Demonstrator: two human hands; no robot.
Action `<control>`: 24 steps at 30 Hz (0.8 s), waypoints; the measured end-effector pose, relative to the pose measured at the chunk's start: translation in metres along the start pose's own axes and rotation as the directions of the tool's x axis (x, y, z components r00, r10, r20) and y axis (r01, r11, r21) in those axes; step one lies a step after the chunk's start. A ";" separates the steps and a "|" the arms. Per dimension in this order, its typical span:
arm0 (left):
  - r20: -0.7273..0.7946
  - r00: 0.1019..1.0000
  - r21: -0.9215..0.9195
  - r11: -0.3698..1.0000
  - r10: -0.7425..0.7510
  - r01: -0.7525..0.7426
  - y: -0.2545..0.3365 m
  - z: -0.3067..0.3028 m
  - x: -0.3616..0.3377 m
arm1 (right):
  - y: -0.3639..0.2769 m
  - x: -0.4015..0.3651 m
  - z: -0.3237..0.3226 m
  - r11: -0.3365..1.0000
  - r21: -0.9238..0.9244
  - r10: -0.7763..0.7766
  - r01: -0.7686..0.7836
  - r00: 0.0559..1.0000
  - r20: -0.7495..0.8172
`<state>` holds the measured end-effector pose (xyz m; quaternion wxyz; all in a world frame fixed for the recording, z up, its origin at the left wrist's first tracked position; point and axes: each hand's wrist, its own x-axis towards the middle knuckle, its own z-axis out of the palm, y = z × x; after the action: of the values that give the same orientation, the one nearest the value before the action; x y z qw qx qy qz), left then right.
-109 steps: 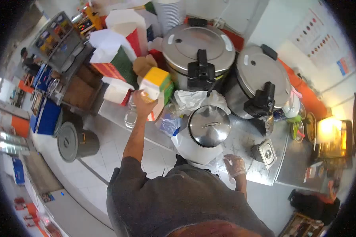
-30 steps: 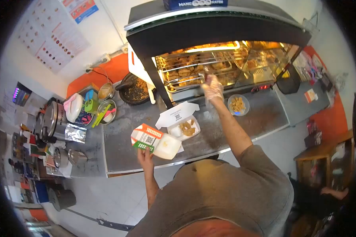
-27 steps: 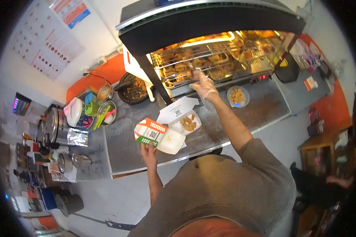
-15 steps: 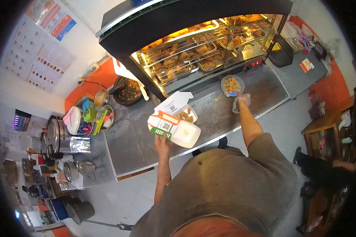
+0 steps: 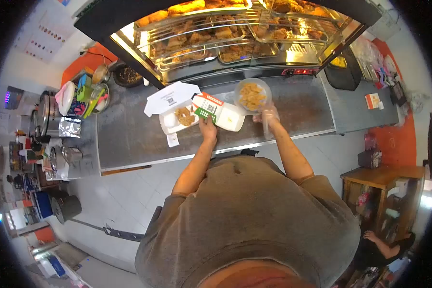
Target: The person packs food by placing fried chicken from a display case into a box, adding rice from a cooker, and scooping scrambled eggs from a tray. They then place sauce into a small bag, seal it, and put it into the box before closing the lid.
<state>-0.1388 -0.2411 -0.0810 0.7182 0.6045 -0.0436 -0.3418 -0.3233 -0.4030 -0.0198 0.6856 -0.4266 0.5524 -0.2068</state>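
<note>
My left hand (image 5: 207, 128) grips the near edge of an open takeaway box (image 5: 233, 120) with a red, white and green printed lid; its white inside holds a small pale-brown bit. A thin clear plastic glove covers my right hand (image 5: 270, 115), closed on the near rim of a clear plastic bowl (image 5: 265, 89) of golden-brown fried pieces (image 5: 251, 97). This bowl is just behind and right of the box. Left of my left hand, a second open box (image 5: 168, 128) contains fried food (image 5: 184, 116) and something white and rounded.
A glass-fronted warming cabinet (image 5: 225, 74) with trays of fried food runs along the back of the metal counter (image 5: 139, 139). To the left are a stone mortar (image 5: 127, 76), a bowl with green tongs (image 5: 101, 98) and a large pot (image 5: 45, 113). Another person's arm (image 5: 381, 245) shows at lower right.
My right hand has brought the plastic bowl leftward to the held box. My left hand has shifted that box right, uncovering more of the second box. The camera view has also shifted.
</note>
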 end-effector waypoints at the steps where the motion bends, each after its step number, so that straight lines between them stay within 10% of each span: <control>1: -0.012 1.000 -0.002 1.000 -0.006 0.006 -0.002 0.011 -0.001 | -0.002 -0.008 0.005 0.985 -0.127 -0.107 0.118 0.990 0.096; 2: -0.071 0.995 -0.043 0.997 -0.069 0.066 0.001 0.023 -0.005 | 0.006 -0.004 0.012 0.985 -0.134 -0.097 0.111 0.990 0.103; 3: -0.128 0.983 -0.089 0.989 -0.132 0.121 0.004 0.032 -0.007 | 0.017 -0.001 0.021 0.801 -0.376 -0.473 0.466 0.877 0.081; 5: -0.148 0.975 -0.126 0.981 -0.164 0.146 0.001 0.040 -0.010 | 0.023 -0.014 0.032 0.444 -0.577 -0.757 0.685 0.631 0.167; 7: -0.150 0.971 -0.104 0.979 -0.188 0.174 -0.002 0.045 -0.005 | 0.016 -0.028 0.034 0.149 -0.871 -0.539 0.468 0.777 0.325; 12: -0.136 0.968 -0.125 0.973 -0.213 0.196 -0.012 0.034 -0.001 | 0.004 -0.016 0.014 0.224 -0.765 -0.698 0.604 0.647 0.306; 14: -0.136 0.973 -0.120 0.978 -0.184 0.168 -0.018 0.029 0.000 | -0.013 0.001 -0.002 0.540 -0.739 -0.695 0.403 0.709 -0.121; 16: -0.132 0.986 -0.056 0.994 -0.101 0.095 -0.008 0.026 -0.005 | 0.013 0.068 -0.041 0.871 -0.387 -0.388 0.302 0.906 -0.168; 19: -0.187 0.982 0.103 0.994 -0.014 0.034 -0.012 0.019 0.000 | 0.019 0.099 -0.070 0.971 0.195 0.152 -0.142 0.988 -0.038; 21: -0.146 0.981 0.112 0.983 -0.131 0.148 -0.007 0.011 0.005 | 0.029 0.108 -0.072 0.966 0.210 0.164 -0.152 0.986 -0.040; 24: -0.012 0.991 0.297 0.946 -0.132 0.129 -0.002 0.004 0.014 | 0.041 0.103 -0.070 0.945 -0.319 -0.152 0.072 0.960 -0.235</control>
<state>-0.1309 -0.2518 -0.0864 0.5948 0.7058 -0.0573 -0.3805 -0.3652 -0.4827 -0.1147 0.5206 -0.5284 0.6366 -0.2108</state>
